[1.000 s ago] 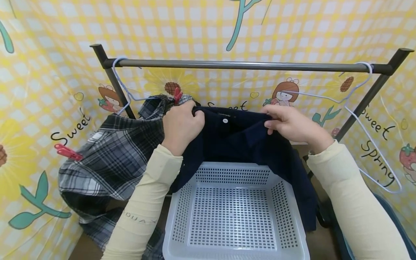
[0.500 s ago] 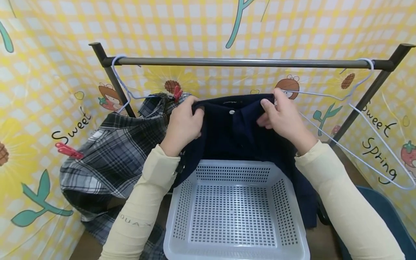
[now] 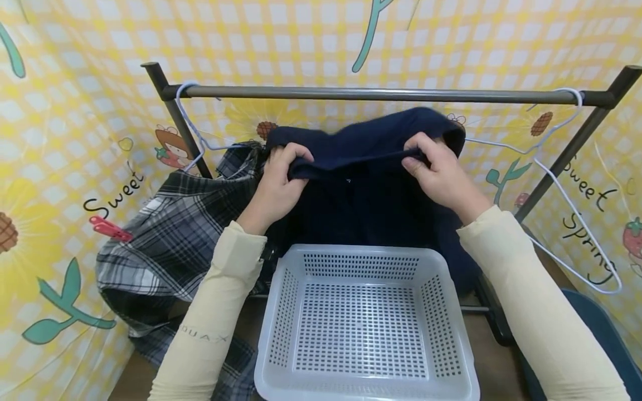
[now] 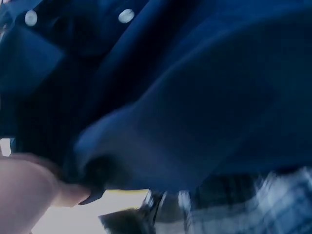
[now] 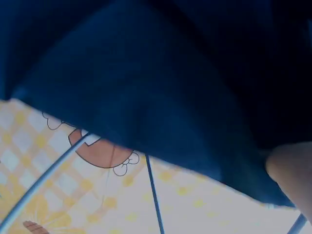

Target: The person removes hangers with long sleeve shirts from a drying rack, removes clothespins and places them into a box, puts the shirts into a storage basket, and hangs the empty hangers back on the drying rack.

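A navy buttoned shirt (image 3: pixel 366 214) is held up behind the basket, its upper edge folded over towards me. My left hand (image 3: pixel 278 181) grips that edge on one side, between thumb and fingers. On the other side my right hand (image 3: pixel 441 170) pinches the same edge. Two white buttons show on the navy cloth (image 4: pixel 185 107) in the left wrist view. In the right wrist view the cloth (image 5: pixel 131 92) fills the upper part, with a bit of my right hand (image 5: pixel 295 175) at the edge. The lower part of the shirt is hidden behind the basket.
A grey rail (image 3: pixel 376 93) runs across the back. A grey plaid shirt (image 3: pixel 175 234) with a red clothes peg (image 3: pixel 110 228) hangs at the left. A pale blue hanger (image 3: pixel 577 211) hangs at the right. A white basket (image 3: pixel 368 253) stands in front, a dark blue tub (image 3: pixel 599 334) lower right.
Both hands have lifted the navy shirt and its upper edge has flipped over towards me, covering the inside label. The right hand has raised its side.
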{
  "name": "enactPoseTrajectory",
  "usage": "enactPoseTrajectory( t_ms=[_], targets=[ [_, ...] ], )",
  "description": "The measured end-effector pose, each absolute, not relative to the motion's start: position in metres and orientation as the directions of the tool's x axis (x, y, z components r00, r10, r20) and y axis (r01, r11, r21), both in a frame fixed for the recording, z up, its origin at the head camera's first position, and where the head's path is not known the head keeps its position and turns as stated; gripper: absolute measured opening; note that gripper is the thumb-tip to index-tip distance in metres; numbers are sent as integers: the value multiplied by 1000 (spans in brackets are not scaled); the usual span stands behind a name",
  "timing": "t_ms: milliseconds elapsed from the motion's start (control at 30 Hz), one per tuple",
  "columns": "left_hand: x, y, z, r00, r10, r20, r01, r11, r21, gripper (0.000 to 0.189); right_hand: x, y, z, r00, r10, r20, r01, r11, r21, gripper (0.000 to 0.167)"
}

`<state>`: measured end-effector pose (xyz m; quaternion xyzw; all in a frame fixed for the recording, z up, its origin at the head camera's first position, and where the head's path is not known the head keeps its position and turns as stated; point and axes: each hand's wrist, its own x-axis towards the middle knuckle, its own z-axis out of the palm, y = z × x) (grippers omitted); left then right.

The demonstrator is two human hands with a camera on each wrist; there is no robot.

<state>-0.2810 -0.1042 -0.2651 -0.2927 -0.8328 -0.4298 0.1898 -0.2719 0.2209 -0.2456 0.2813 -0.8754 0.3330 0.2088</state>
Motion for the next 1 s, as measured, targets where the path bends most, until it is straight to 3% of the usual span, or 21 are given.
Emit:
enactPoseTrajectory(
  t_ms=[167,233,367,467,533,600,667,733,833,900,1000],
  targets=[
    [-247,-116,-279,-773,404,488,633,537,558,16,-234,229,-259,-766,-470,439,-632,675,-380,14],
    [-228,-120,-287,-755,452,475,653,579,488,18,-213,232,-265,-719,-512,471,-679,662,-316,15],
    [-188,-124,-304,-677,567,470,716,655,241,31,-171,236,-280,-578,-574,580,-773,612,-165,9],
    [-160,-124,-320,-643,639,421,733,673,99,41,-141,237,-299,-529,-593,607,-789,607,-94,31],
    [-144,-125,-331,-649,678,345,740,668,79,45,-124,237,-316,-543,-610,577,-782,618,-81,40],
    [-131,-127,-343,-661,713,234,745,661,90,47,-109,235,-334,-581,-641,501,-771,632,-86,26],
    [-121,-129,-352,-672,735,92,739,659,138,43,-99,232,-351,-652,-676,343,-746,654,-126,15],
    [-114,-131,-361,-672,741,-18,729,665,160,40,-93,227,-367,-712,-686,148,-702,690,-176,20],
    [-110,-130,-369,-668,738,-96,714,672,197,38,-91,220,-380,-752,-653,-90,-621,747,-238,18],
    [-108,-130,-371,-672,734,-98,705,675,217,39,-93,218,-382,-746,-650,-145,-599,750,-281,18],
    [-103,-135,-371,-723,689,-56,651,706,277,32,-96,219,-372,-749,-661,-54,-612,720,-328,18]
  ],
)
